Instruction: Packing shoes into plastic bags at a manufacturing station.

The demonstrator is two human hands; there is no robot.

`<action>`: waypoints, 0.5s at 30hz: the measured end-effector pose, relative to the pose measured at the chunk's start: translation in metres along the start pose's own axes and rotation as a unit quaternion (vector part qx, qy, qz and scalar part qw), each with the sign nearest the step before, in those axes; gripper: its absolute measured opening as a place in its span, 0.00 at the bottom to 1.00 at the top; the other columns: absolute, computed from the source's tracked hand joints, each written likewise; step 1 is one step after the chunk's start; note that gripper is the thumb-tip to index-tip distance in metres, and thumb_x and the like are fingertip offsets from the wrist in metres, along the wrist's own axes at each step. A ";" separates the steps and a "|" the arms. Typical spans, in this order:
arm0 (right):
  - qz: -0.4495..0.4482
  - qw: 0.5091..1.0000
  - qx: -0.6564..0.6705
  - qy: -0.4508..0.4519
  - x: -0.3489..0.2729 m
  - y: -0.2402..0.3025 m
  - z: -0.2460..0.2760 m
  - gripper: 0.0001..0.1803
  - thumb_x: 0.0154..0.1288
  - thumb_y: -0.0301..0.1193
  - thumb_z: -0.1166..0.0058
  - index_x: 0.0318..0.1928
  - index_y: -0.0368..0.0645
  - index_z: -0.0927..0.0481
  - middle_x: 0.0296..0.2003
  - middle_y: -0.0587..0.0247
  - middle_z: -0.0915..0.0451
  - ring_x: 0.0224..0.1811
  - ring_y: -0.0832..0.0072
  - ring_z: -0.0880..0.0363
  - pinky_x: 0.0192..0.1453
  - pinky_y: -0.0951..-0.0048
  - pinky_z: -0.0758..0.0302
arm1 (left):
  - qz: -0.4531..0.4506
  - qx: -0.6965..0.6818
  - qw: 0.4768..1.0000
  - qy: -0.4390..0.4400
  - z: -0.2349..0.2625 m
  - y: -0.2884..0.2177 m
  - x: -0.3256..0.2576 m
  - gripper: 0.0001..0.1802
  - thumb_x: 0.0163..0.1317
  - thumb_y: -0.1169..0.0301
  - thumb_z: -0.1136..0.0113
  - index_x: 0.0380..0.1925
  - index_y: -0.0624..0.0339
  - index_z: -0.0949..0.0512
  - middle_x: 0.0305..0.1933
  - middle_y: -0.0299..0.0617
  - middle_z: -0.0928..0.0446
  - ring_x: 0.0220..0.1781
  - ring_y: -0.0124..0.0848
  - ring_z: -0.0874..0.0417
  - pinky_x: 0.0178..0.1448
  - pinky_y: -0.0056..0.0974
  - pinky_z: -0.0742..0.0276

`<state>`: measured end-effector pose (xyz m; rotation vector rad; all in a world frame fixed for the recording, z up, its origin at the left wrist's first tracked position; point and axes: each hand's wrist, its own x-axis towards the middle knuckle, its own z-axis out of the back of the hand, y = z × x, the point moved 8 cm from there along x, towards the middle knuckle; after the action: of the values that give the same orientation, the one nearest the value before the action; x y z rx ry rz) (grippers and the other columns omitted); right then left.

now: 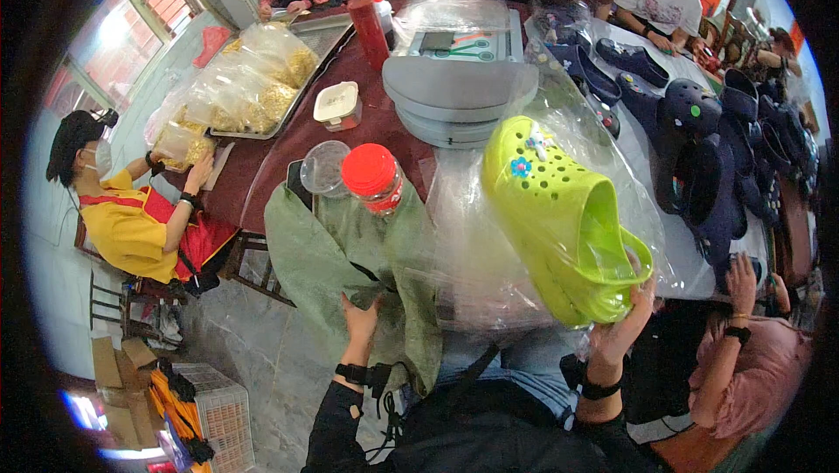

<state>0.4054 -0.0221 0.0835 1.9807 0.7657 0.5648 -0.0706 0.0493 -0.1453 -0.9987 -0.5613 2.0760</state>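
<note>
A pair of lime-green clogs (559, 219), with small blue and white charms on the toe, sits tilted over the table's near edge, with a clear plastic bag (642, 219) around or against it. My right hand (622, 326) is closed around the heel end. My left hand (360, 320) is at the lower part of a green cloth (350, 246) that drapes over the table edge; its fingers look closed on a fold, their tips partly hidden. Clear plastic bags (472, 246) lie between cloth and clogs. On the cloth stands a jar with a red lid (371, 174), beside a clear round tub (323, 169).
Behind the clogs is a stack of grey trays (454, 93). Navy clogs (695, 110) crowd the table's right side. Bags of small yellow pieces (253, 79) fill a metal tray at left. A white tub (338, 106) stands mid-table. Co-workers sit around, one (743, 368) close at right.
</note>
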 end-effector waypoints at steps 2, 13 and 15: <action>-0.035 0.998 0.049 0.002 -0.012 -0.003 -0.004 0.26 0.62 0.34 0.61 0.59 0.34 0.37 0.52 0.49 0.28 0.52 0.63 0.25 0.55 0.64 0.25 | -0.029 0.024 0.999 -0.038 -0.004 -0.029 -0.009 0.64 0.48 0.47 0.33 0.69 0.61 0.68 0.70 0.66 0.55 0.70 0.54 0.47 0.67 0.57 0.47; -0.263 0.943 0.060 0.197 -0.080 -0.103 -0.096 0.30 0.57 0.21 0.62 0.63 0.36 0.40 0.55 0.51 0.31 0.56 0.65 0.29 0.61 0.67 0.32 | -0.211 -0.550 0.808 0.007 0.042 -0.022 0.023 0.21 0.66 0.73 0.52 0.56 0.73 0.40 0.56 0.55 0.31 0.54 0.41 0.27 0.58 0.42 0.31; -0.256 0.935 0.066 0.238 -0.101 -0.110 -0.123 0.30 0.57 0.22 0.60 0.63 0.36 0.40 0.56 0.51 0.31 0.57 0.65 0.30 0.62 0.66 0.33 | -0.222 -0.294 0.910 -0.191 0.120 0.027 0.025 0.17 0.68 0.72 0.57 0.51 0.72 0.37 0.56 0.54 0.32 0.55 0.41 0.29 0.59 0.42 0.33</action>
<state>0.2225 0.0222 0.0387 1.6682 1.5976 0.6934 -0.1882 0.0441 -0.1027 -0.6741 -1.5349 1.7103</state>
